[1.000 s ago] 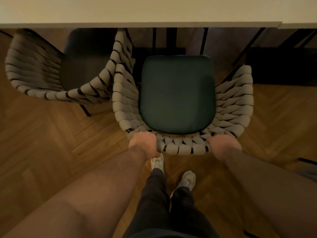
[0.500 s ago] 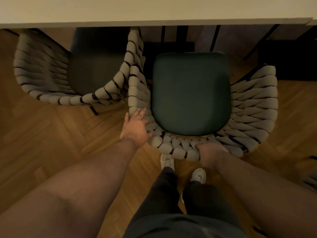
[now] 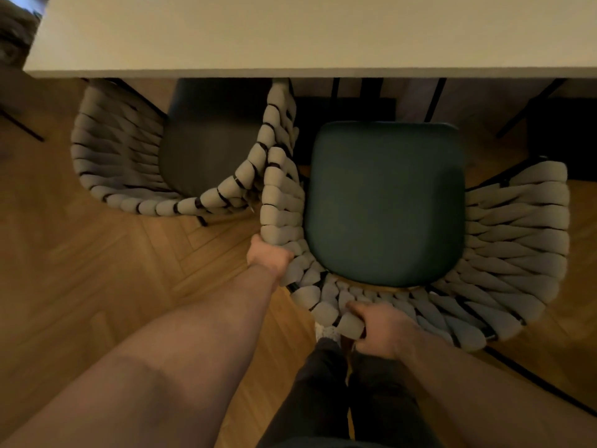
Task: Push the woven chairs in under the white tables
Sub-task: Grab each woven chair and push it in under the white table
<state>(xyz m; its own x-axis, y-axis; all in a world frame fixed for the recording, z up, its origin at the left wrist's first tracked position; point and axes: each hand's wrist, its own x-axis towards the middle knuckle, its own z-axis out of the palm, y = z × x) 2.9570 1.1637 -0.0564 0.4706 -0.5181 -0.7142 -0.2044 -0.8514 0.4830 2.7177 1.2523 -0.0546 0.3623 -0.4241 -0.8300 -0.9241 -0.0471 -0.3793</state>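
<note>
The right chair (image 3: 517, 253) is a tub shape: a curved back and arms woven from thick, puffy pale-grey bands over a thin black frame, around a smooth, dark green, rounded-square seat (image 3: 384, 202). It stands in front of the table (image 3: 290, 33), a flat, matte white slab with a straight, square edge. The seat's front lies short of that edge, while the tip of the chair's left arm reaches it.

The left chair (image 3: 116, 156), of the same weave with a darker seat, sits further in, its seat front hidden under the slab. The 2 chairs' near arms press side by side. Thin black legs (image 3: 433, 98) stand in the shadow below the table.

The left hand (image 3: 269, 258) grips the right chair's rim at its left rear curve, fingers wrapped out of sight round the bands. The right hand (image 3: 381, 331) clamps the rear rim, thumb over 1 band and fingers curled beneath.

Herringbone wood floor (image 3: 97, 270) lies open left of the hands and right of the chair. Dark trousers (image 3: 323, 399) and 1 pale shoe (image 3: 326, 331) stand just behind the rim.
</note>
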